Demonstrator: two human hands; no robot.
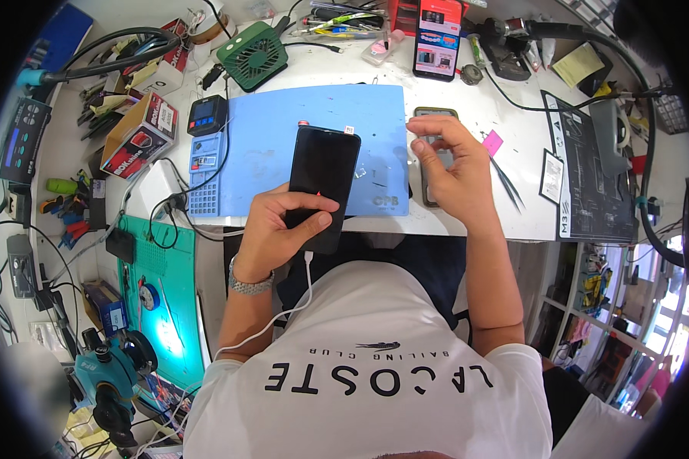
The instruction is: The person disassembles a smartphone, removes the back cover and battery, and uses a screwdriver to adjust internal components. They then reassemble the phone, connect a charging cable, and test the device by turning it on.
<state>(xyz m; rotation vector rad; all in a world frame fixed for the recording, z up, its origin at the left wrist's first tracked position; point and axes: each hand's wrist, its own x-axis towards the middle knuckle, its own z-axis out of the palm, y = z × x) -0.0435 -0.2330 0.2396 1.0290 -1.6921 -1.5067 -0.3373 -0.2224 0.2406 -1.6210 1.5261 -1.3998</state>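
In my left hand (283,226) is a black smartphone (325,164), held upright over the blue work mat (264,130) with my thumb across its dark screen. Small tabs stick out at its top edge, and a tiny red mark shows low on the screen. A white charging cable (308,268) runs from the phone's bottom end down past my left arm. My right hand (455,164) hovers to the right, fingers half curled and apart, nothing visible between them. Below it lies a phone in a dark case (435,115), partly covered by my hand.
Tweezers (505,183) and a pink slip (492,142) lie right of my hand. At the back stand a green fan (253,57) and a phone with a lit screen (438,42). A teal microscope (103,375) stands lower left, beside a green mat (153,252).
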